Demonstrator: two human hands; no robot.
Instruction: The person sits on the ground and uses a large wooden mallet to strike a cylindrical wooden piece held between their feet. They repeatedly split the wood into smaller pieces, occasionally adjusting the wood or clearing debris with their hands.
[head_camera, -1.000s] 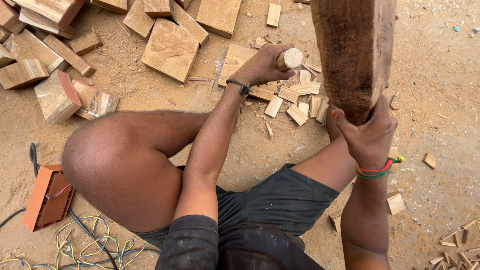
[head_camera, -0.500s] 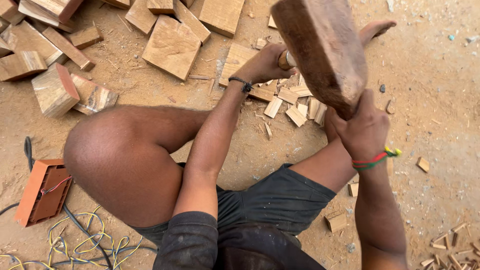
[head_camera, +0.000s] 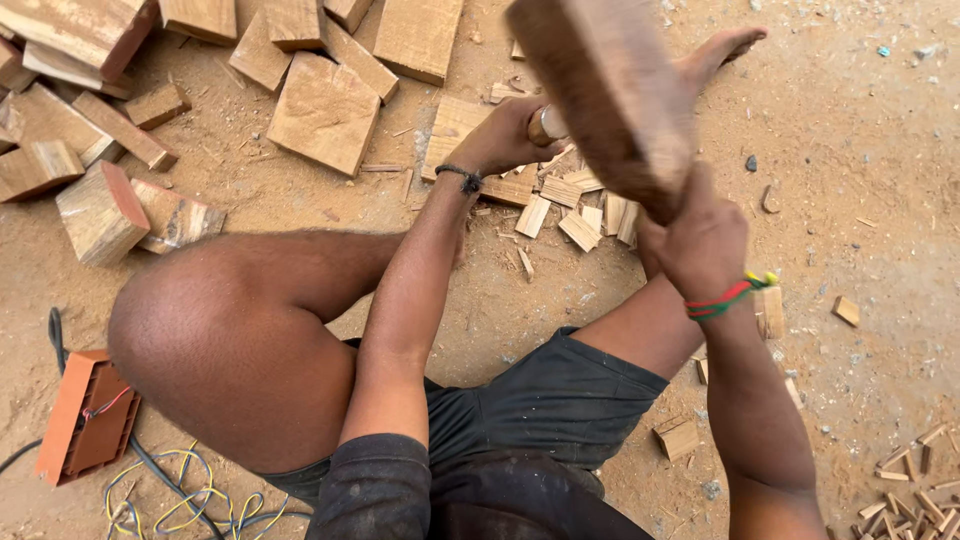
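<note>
Sandy ground (head_camera: 860, 150) | left hand (head_camera: 505, 135) grips round peg (head_camera: 547, 124) | right hand (head_camera: 700, 235) clutches wooden mallet (head_camera: 610, 90)

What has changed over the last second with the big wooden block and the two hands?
The right hand has tilted the big wooden block from upright over to the left, its top now above the left hand. No grip has changed: the left hand still holds the round wooden piece over the small cut pieces.
</note>
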